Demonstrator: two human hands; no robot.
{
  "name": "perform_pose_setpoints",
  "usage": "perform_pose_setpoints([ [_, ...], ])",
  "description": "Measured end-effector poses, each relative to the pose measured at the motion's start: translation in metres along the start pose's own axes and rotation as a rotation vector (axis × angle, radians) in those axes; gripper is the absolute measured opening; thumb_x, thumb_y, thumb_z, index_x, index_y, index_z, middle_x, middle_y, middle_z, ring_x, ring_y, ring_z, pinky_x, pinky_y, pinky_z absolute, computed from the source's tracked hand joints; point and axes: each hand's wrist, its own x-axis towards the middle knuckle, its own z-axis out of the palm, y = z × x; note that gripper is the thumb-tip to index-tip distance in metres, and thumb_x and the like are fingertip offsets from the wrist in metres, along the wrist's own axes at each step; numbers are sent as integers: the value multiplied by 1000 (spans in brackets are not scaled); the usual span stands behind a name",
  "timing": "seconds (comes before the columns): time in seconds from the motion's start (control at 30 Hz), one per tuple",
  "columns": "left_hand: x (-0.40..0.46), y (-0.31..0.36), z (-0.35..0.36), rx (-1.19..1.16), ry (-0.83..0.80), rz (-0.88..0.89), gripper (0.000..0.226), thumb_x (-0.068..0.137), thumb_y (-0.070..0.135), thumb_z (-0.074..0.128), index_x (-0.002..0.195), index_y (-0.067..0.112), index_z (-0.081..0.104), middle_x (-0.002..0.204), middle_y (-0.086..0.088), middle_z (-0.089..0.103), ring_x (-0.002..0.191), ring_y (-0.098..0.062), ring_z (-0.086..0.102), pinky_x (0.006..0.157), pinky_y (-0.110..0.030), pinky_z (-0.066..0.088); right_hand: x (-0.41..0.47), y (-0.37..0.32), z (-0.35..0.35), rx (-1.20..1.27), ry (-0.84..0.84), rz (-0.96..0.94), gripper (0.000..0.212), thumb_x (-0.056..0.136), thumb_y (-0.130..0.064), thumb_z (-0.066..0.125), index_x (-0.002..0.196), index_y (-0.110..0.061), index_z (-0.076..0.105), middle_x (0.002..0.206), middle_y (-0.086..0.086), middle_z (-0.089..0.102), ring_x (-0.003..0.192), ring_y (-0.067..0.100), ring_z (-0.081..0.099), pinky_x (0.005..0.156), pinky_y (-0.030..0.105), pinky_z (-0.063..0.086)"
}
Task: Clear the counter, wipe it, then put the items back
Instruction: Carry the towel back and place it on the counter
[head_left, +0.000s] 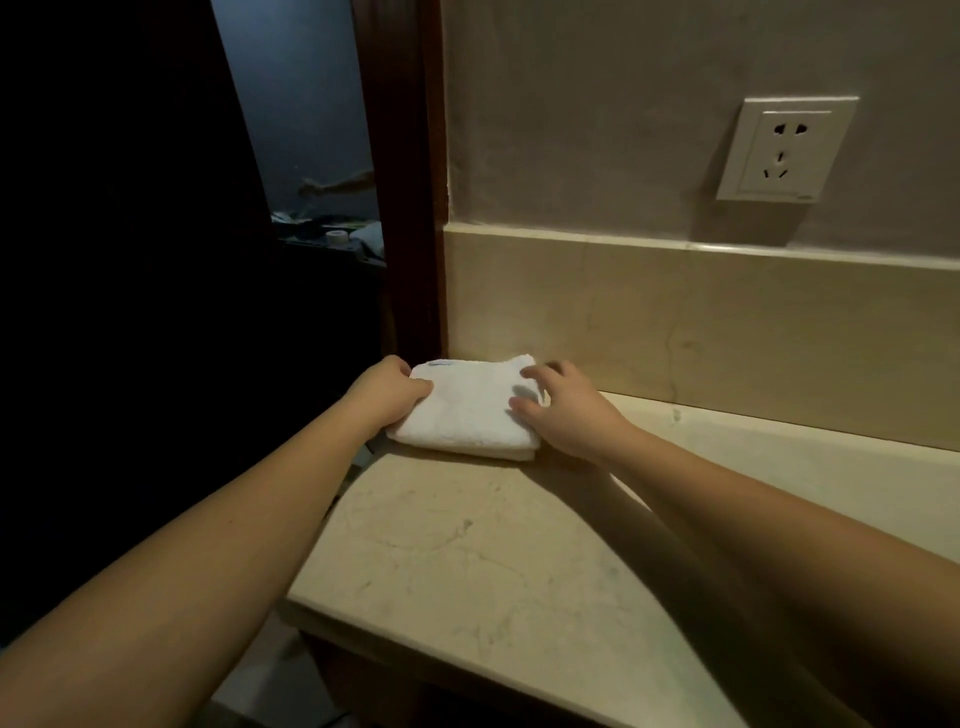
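A folded white towel (465, 408) lies in the far left corner of the beige marble counter (467, 561), against the backsplash. My left hand (387, 389) grips the towel's left edge, thumb on top and fingers curled round the side. At the towel's right edge is my right hand (563, 408), its fingers spread and slightly bent, their tips touching the top of the cloth. Both forearms reach in from the bottom of the view.
A marble backsplash (727, 322) runs along the wall, with a white power socket (784, 150) above it. A dark wooden door frame (410, 208) stands left of the counter, opening onto a dim room. The counter's front edge curves at the lower left.
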Motion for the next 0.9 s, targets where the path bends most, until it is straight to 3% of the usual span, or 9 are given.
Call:
perform_pose_setpoints([
  [0.1,0,1,4,29,45,15,28,92,28,58,116,14,58,100,-4,60,90,-20,57,75,-33,48,-6,5,5,-16,-62,5,44,92,-48,48,129,-24,54,135,-3,46,121,17,46,100,32,36],
  [0.3,11,5,12,-61,150,45,10,92,14,54,100,19,58,98,-4,59,78,-15,51,59,-26,38,-9,1,11,-114,-10,-8,44,94,-45,42,129,-20,55,138,-3,46,127,20,41,102,36,37],
  [0.4,14,0,19,-63,138,47,13,94,16,48,100,19,59,99,-4,59,80,-17,52,58,-26,37,-9,-1,10,-183,-14,-36,43,95,-44,42,125,-17,57,148,-2,39,131,23,36,105,39,35],
  [0.7,0,1,13,-36,63,77,22,98,24,44,115,17,56,104,-6,59,80,-16,51,59,-27,37,-15,0,2,-217,-133,-3,43,95,-47,37,121,-18,54,132,-4,51,119,23,49,97,42,40],
  [0.8,-10,9,6,-19,42,43,26,96,26,47,118,18,57,112,-8,57,91,-21,53,70,-31,44,-20,1,-13,-208,-107,-7,43,94,-46,42,128,-20,53,134,-2,53,120,23,50,97,38,42],
  [0.9,-28,26,1,22,122,-14,34,94,27,49,127,17,54,130,-12,45,115,-31,45,94,-44,44,-38,8,-35,-178,-28,-11,47,93,-45,45,136,-25,48,138,-3,52,123,20,49,97,34,41],
])
